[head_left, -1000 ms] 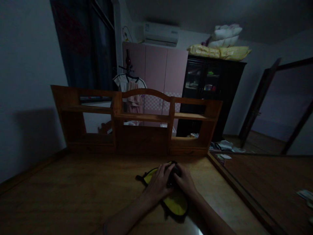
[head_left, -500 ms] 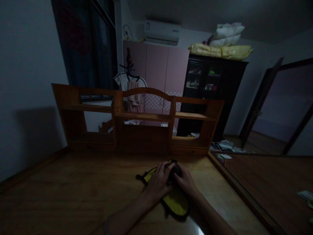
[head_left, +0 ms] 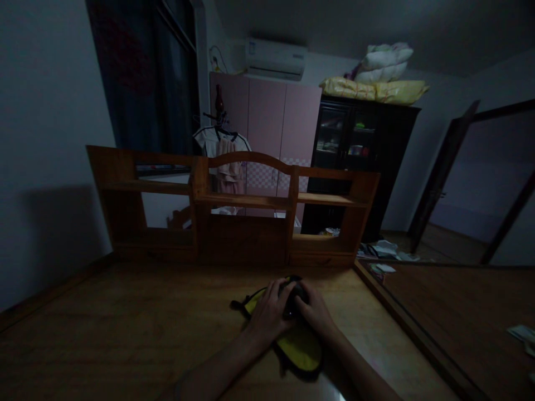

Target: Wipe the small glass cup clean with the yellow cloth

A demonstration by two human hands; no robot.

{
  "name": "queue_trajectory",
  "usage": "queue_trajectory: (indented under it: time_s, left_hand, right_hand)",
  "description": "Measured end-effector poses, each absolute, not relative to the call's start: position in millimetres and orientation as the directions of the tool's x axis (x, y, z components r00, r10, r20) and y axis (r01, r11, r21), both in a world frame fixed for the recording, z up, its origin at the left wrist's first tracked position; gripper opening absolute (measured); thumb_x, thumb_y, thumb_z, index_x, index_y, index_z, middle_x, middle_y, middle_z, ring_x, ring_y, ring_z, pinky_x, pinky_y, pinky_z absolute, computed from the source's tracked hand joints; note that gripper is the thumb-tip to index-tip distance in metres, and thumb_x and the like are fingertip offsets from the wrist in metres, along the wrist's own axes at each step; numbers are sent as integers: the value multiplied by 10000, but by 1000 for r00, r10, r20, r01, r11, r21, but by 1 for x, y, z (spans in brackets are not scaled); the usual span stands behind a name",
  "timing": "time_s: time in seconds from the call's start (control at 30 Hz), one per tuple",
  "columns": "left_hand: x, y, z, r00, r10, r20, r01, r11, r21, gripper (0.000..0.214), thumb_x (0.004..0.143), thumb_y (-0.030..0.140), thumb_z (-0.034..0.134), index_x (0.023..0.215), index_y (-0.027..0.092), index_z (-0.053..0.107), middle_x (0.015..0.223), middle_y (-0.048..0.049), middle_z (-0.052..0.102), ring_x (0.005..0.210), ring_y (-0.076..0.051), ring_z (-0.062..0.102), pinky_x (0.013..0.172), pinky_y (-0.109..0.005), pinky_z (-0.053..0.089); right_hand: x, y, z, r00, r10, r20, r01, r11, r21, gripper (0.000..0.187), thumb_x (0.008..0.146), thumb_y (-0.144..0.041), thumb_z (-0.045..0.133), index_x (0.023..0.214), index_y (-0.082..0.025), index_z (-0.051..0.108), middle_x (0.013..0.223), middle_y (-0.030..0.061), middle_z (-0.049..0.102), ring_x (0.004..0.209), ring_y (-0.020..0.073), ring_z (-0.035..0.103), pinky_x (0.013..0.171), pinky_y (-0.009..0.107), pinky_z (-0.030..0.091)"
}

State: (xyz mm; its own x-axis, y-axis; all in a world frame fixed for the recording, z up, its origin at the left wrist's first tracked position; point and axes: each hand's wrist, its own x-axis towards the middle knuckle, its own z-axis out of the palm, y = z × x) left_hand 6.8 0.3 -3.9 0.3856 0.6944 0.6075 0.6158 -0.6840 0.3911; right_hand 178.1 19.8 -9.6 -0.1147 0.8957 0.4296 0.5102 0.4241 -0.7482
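A pouch (head_left: 300, 348) with a yellow lining and black edging lies spread open on the wooden desk surface. Over its middle sits a dark, slightly shiny object (head_left: 291, 306), too dim for me to tell its kind. My left hand (head_left: 271, 309) is curled around the left side of this object, its forearm crossing in from below. From the right, my right hand (head_left: 314, 309) grips the same object with bent fingers and the thumb on top. Both hands rest low over the pouch and hide much of the object and the pouch's centre.
A wooden shelf unit (head_left: 246, 200) stands along the desk's far edge. A raised wooden rim (head_left: 401, 312) borders the right side, with a brown surface beyond. A white wall (head_left: 54, 167) closes off the left. Behind stand pink wardrobes (head_left: 265, 120) and a black cabinet (head_left: 376, 139).
The view has shifted very slightly. Both hands stay around the dark object, with only small finger movement; the pouch lies in the same place.
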Motion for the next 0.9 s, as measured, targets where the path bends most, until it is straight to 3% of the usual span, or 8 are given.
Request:
queue_trajectory:
  time_s: [0.47, 0.9]
  left_hand:
    - [7, -4, 1, 387, 705, 595, 622, -676, 396, 723, 710, 232, 703, 1355, 307, 386, 1327, -80, 442, 1229, -293, 445, 1002, -469, 449]
    - [6, -2, 2, 407, 693, 595, 596, -695, 403, 732, 695, 234, 723, 1345, 300, 393, 1302, -78, 451, 1218, -289, 453, 1016, -463, 440]
  right_hand:
    - [178, 20, -16, -159, 904, 396, 508, 419, -753, 541, 729, -156, 562, 1270, -168, 539, 1154, 103, 673, 1053, 267, 619, 945, 417, 479]
    - [179, 22, -19, -146, 905, 399, 567, 407, -716, 518, 762, -173, 558, 1279, -175, 536, 1152, 108, 672, 1044, 267, 621, 934, 427, 477]
